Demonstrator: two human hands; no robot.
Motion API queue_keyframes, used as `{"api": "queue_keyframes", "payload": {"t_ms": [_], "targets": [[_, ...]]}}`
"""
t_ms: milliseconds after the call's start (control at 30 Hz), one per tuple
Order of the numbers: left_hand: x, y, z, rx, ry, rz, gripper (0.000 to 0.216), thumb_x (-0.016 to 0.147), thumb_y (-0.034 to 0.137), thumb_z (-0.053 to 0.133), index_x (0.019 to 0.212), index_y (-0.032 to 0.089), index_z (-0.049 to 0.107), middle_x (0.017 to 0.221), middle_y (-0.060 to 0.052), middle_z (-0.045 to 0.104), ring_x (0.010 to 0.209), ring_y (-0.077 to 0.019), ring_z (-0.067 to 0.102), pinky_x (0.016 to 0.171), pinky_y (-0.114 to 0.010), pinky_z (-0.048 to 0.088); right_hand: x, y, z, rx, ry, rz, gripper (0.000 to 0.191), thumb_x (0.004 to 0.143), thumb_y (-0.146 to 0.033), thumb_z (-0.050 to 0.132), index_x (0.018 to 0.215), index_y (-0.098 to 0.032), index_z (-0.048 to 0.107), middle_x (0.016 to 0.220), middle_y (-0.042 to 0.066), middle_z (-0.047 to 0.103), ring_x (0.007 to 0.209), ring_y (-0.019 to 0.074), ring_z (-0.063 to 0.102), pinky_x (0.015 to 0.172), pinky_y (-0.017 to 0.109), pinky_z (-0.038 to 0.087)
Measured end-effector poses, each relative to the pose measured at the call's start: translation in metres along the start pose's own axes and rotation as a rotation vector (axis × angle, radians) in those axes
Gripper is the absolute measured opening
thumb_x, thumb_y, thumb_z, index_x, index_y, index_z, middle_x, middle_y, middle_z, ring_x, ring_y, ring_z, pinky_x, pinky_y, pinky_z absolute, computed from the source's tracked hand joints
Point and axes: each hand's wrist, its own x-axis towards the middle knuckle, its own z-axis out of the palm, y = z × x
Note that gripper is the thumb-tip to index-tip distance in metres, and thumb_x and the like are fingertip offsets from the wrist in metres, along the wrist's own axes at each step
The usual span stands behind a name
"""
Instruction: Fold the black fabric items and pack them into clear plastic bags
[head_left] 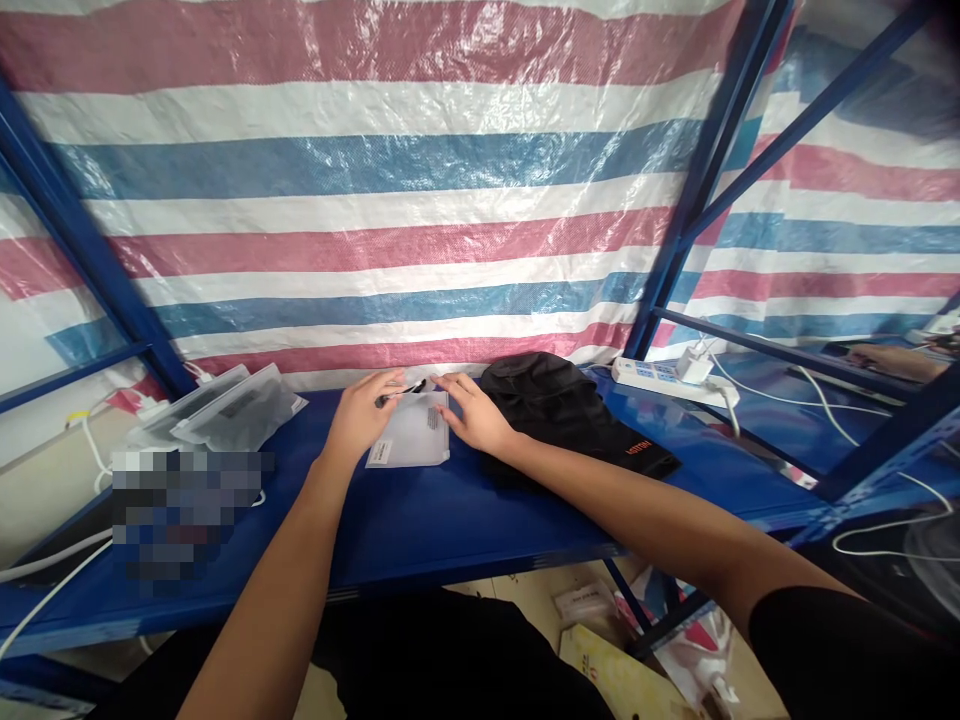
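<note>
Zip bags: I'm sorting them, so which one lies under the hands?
The flat white zip bag between left hand and right hand; the other bags lie stacked far left, untouched.

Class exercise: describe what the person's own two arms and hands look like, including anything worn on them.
Both forearms are bare. The left hand and right hand wear no gloves, rings or watch. A short black sleeve covers the right upper arm; the left arm's sleeve is out of view.

Blk cloth [559, 405], pwr strip [654, 377], bags [225, 408] on shelf [420, 520].
</note>
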Motion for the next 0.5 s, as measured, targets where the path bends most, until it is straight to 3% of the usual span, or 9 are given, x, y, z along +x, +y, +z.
{"api": "queue_keyframes", "payload": {"t_ms": [133, 267, 367, 500], "targets": [[-0.001, 0.013, 0.007, -0.114, -0.095, 0.076, 0.041, 0.096, 0.023, 0.067, 0.136, 0.025, 0.075, 0.122, -0.002, 0.084, 0.111, -0.0247, 0.082, 0.110, -0.040, 0.062, 0.007, 0.012, 0.001, 0.122, 0.140, -0.088, 0.037, 0.111, -0.028, 0.056, 0.146, -0.029, 0.069, 0.132, 0.012, 0.068, 0.120, 0.0268, 0.070, 0.105, 0.043, 0.060], [-0.003, 0.016, 0.009, -0.149, -0.135, 0.072, 0.027, 0.098, 0.030, 0.068, 0.118, 0.030, 0.086, 0.120, 0.001, 0.085, 0.108, -0.0274, 0.083, 0.104, -0.042, 0.066, 0.009, 0.022, 0.000, 0.121, 0.156, -0.167, 0.027, 0.113, -0.028, 0.057, 0.127, -0.026, 0.079, 0.120, 0.010, 0.073, 0.105, 0.0233, 0.074, 0.094, 0.038, 0.062], [-0.004, 0.014, 0.007, -0.150, -0.102, 0.062, 0.023, 0.099, 0.033, 0.069, 0.112, 0.033, 0.088, 0.114, 0.003, 0.086, 0.104, -0.0278, 0.084, 0.099, -0.041, 0.067, 0.012, 0.024, -0.004, -0.006, 0.137, -0.153, 0.027, 0.114, -0.030, 0.055, 0.126, -0.025, 0.079, 0.121, 0.009, 0.074, 0.107, 0.0242, 0.072, 0.094, 0.038, 0.060], [-0.003, 0.011, 0.000, -0.167, 0.043, 0.044, 0.023, 0.099, 0.031, 0.070, 0.113, 0.032, 0.088, 0.113, 0.002, 0.086, 0.106, -0.0275, 0.083, 0.101, -0.040, 0.066, 0.018, 0.033, -0.015, -0.203, 0.151, -0.051, 0.025, 0.113, -0.026, 0.056, 0.116, -0.021, 0.080, 0.114, 0.011, 0.076, 0.106, 0.0282, 0.065, 0.094, 0.042, 0.056]]}}
